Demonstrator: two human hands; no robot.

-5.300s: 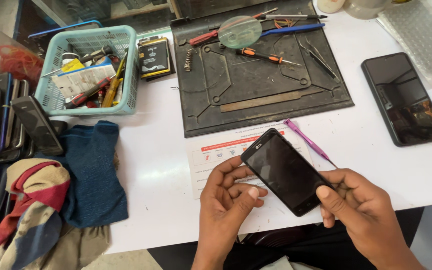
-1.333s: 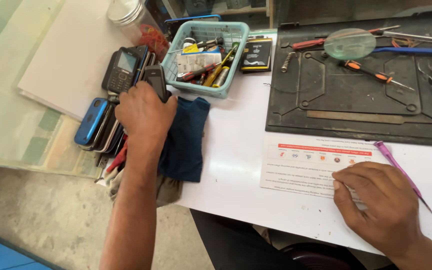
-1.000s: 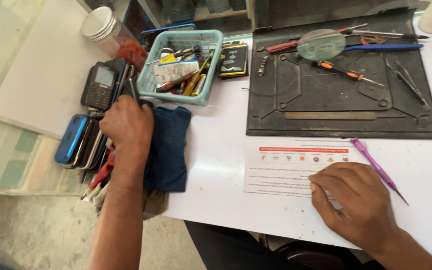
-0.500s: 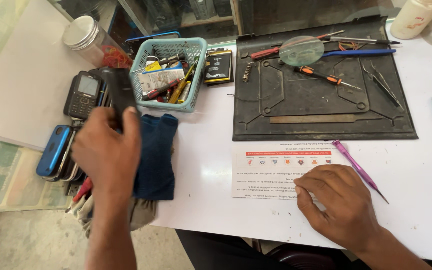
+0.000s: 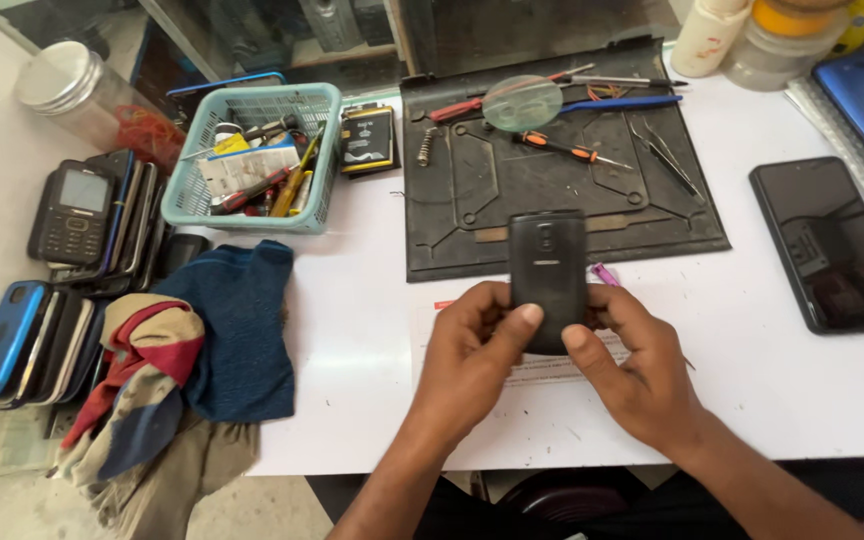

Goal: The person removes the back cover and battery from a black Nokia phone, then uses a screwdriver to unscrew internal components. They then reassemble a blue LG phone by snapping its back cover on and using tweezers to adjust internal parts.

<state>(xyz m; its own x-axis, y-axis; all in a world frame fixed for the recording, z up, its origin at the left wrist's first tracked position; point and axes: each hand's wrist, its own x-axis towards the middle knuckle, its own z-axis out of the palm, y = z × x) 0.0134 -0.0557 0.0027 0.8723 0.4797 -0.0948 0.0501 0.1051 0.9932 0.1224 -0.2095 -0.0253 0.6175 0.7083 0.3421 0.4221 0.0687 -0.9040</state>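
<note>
A white table [image 5: 372, 330] bears a dark work mat [image 5: 562, 180] and a basket [image 5: 252, 160] of tools. Above its front edge, the left hand [image 5: 472, 360] and right hand [image 5: 642, 370] both grip a small black phone [image 5: 547, 275], back upward, thumbs pressing its lower end.

White table [image 5: 352, 330] bears mat [image 5: 552, 200], basket [image 5: 252, 160], phones [image 5: 832, 245].

Matt black plastic phone [image 5: 547, 270]; dark rubbery mat [image 5: 552, 180], blue cloth [image 5: 237, 320].

A small black phone [image 5: 547, 270], back side up, is held upright over the white table's printed sheet.
</note>
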